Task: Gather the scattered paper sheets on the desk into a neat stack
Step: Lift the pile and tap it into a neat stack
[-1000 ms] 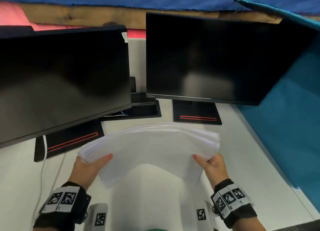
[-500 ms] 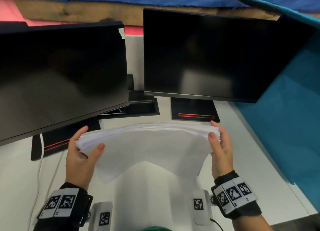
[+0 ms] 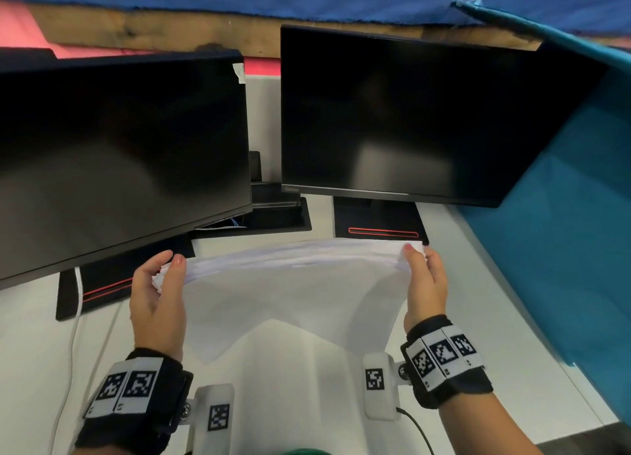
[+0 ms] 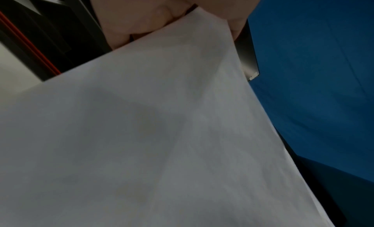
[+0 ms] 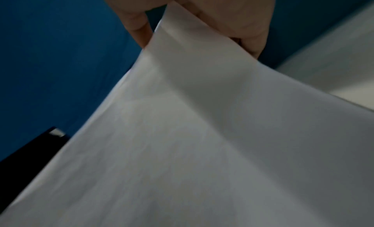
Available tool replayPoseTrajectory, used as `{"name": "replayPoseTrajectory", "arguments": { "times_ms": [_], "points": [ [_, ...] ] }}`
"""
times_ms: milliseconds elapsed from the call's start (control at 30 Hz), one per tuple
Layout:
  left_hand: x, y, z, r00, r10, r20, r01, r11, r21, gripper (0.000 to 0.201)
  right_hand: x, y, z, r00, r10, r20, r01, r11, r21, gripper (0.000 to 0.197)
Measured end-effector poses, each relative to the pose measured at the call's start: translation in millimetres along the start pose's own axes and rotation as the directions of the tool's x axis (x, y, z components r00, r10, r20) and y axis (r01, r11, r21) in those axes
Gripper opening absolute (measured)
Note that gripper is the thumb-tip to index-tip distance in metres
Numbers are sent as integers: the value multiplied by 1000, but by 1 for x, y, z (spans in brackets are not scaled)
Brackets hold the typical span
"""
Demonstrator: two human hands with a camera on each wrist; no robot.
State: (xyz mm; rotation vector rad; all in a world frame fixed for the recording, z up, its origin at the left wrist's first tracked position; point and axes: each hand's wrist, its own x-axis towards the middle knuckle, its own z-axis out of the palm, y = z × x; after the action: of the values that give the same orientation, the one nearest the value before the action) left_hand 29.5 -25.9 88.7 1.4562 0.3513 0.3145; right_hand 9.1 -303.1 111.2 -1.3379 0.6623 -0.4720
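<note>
A thick bundle of white paper sheets (image 3: 293,283) hangs between my two hands above the white desk (image 3: 34,345), its far edge up and its near edge sagging down. My left hand (image 3: 160,283) grips the bundle's left edge, thumb on the near face. My right hand (image 3: 423,273) grips the right edge the same way. The sheet edges on the left side are slightly fanned. In the left wrist view the paper (image 4: 161,134) fills most of the frame under my fingers (image 4: 141,22). The right wrist view shows the paper (image 5: 202,142) pinched by my fingers (image 5: 232,22).
Two dark monitors (image 3: 119,154) (image 3: 426,113) stand close behind the paper, their black bases (image 3: 379,222) on the desk. A teal partition (image 3: 563,266) borders the right side. A white cable (image 3: 76,283) runs down the left.
Both hands slid from the bundle's near corners up to its far side edges. The paper has tipped from lying flat to hanging more upright.
</note>
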Motion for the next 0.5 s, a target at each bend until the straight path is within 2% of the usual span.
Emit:
{"name": "replayPoseTrajectory", "arguments": {
  "times_ms": [200,500],
  "points": [
    [2,-2,4,1000,-20,18,20,999,-34,8,-4,-4,2,995,76,-59,-76,997,2,15],
    [6,-4,2,1000,-16,9,17,1000,-8,9,-1,-4,2,978,178,-112,-177,984,16,16]
  ]
}}
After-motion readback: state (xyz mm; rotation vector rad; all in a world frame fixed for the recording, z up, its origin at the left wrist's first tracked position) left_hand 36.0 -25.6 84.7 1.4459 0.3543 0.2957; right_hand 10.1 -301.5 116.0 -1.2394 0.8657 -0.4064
